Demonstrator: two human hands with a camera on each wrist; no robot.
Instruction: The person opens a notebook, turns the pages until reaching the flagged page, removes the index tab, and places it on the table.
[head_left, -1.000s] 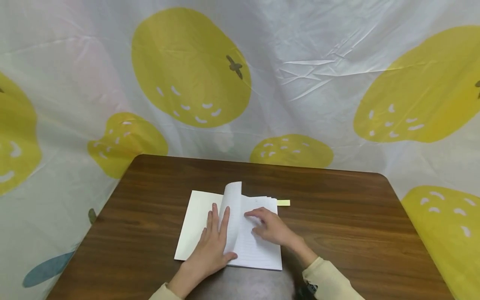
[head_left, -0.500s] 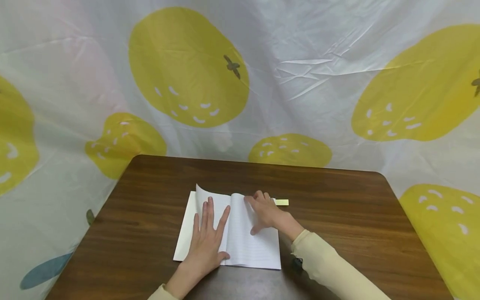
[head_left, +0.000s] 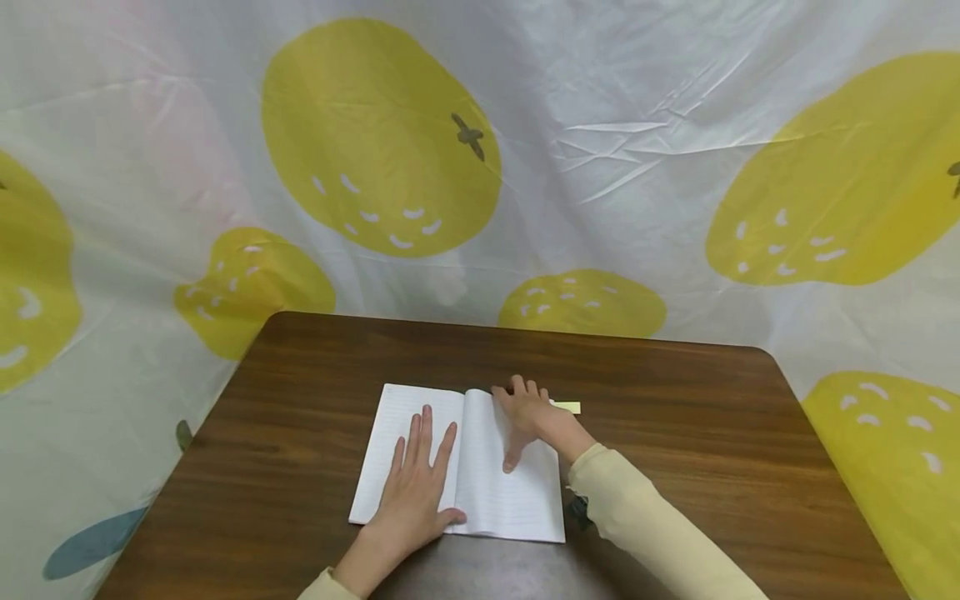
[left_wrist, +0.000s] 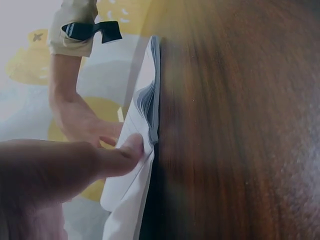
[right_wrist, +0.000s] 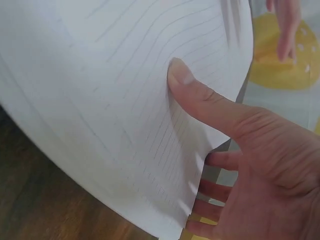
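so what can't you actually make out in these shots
- Writing on the notebook pages: too small in the head view; only ruled lines show in the right wrist view.
- Right hand fingertips: behind the page in the right wrist view.
- Yellow slip: partly covered by the right hand.
- Left hand: blurred in the left wrist view.

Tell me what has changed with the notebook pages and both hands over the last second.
The page that stood upright over the notebook has swung left and now lies flat under the left hand, which presses it down. The right hand moved from mid-page up to the far right corner, thumb on the page, fingers beneath the edge. Notebook, yellow tab and table stayed put.
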